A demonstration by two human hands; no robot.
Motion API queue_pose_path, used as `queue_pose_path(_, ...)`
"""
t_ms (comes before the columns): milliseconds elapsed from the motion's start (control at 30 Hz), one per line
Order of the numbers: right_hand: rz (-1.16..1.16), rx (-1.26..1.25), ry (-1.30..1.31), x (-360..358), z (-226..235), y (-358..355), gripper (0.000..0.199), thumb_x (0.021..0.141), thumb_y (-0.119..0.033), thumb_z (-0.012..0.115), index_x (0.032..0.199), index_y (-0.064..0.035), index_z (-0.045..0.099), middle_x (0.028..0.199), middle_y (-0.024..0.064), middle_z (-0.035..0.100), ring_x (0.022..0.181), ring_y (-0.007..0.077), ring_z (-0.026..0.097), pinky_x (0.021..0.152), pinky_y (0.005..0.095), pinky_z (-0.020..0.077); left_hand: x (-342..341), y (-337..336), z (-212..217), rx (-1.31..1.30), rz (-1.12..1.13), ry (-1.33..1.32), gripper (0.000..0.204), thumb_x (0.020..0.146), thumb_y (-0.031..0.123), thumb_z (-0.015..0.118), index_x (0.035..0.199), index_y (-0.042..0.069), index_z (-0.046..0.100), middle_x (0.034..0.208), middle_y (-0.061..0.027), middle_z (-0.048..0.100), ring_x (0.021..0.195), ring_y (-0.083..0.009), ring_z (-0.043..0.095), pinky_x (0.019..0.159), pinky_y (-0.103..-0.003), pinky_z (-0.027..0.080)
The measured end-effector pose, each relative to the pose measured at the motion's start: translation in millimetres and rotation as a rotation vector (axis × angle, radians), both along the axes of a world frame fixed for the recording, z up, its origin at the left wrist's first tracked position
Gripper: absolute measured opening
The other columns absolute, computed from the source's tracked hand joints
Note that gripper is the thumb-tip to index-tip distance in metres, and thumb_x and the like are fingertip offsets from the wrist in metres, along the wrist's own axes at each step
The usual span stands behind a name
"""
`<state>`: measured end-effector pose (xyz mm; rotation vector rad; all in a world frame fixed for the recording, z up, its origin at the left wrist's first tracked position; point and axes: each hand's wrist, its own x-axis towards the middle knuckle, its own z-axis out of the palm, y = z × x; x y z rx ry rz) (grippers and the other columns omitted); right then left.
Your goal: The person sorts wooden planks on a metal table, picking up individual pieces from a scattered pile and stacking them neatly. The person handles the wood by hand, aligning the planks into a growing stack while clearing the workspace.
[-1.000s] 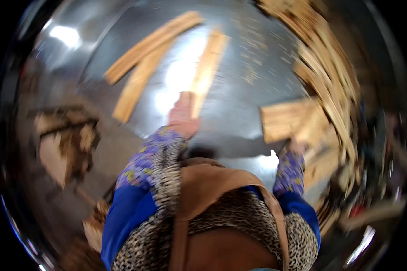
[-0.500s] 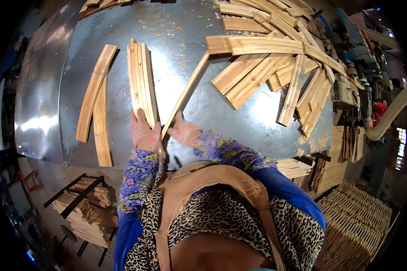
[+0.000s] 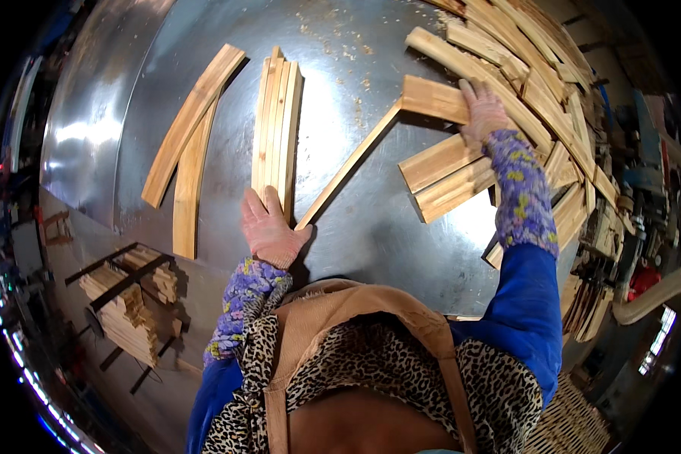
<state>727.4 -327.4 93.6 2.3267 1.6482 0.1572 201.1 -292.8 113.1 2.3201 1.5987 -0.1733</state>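
Observation:
My left hand [image 3: 267,225] in a pale glove rests flat on the near end of a tight bundle of several thin curved wooden slats [image 3: 277,125] lying on a shiny metal table [image 3: 371,227]. A single long thin slat [image 3: 348,165] runs diagonally just right of that hand. My right hand [image 3: 483,112] reaches far out and lies on a flat wooden piece [image 3: 433,99] at the edge of a big heap of slats [image 3: 537,91]. Whether those fingers grip the piece is unclear.
Two wider curved slats [image 3: 191,132] lie at the table's left. Short wooden boards [image 3: 446,174] sit under my right forearm. A rack with stacked wood [image 3: 129,303] stands on the floor at the lower left. Machinery and more wood crowd the right side.
My right hand has left the spot beside my left hand and stretched out to the heap at the upper right. The left hand stays at the bundle's end.

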Motion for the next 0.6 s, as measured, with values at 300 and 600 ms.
queue_pose_path(300, -0.287, -0.155, 0.498, 4, 41, 70, 0.071, 0.097, -0.039, 0.066, 0.159, -0.0066, 0.055, 0.134, 0.0274, 0.073, 0.126, 0.043, 0.071, 0.109, 0.0487, 0.0564, -39, 13, -11, -0.063, 0.157, -0.212, 0.104, 0.077, 0.037, 0.09, 0.163, 0.002, 0.042, 0.161, -0.0287, 0.044, 0.139, -0.0495, 0.053, 0.117, -0.054, 0.049)
queue_pose_path(600, -0.837, 0.085, 1.657, -194, -20, 125, 0.059, 0.105, -0.038, 0.068, 0.145, 0.0045, 0.063, 0.116, 0.0248, 0.077, 0.093, 0.0285, 0.077, 0.087, 0.0414, 0.0672, -82, 53, 16, -1.25, 0.613, -1.475, 0.106, 0.079, 0.037, 0.091, 0.164, -0.006, 0.043, 0.149, -0.0231, 0.065, 0.132, -0.0361, 0.069, 0.114, -0.048, 0.056)
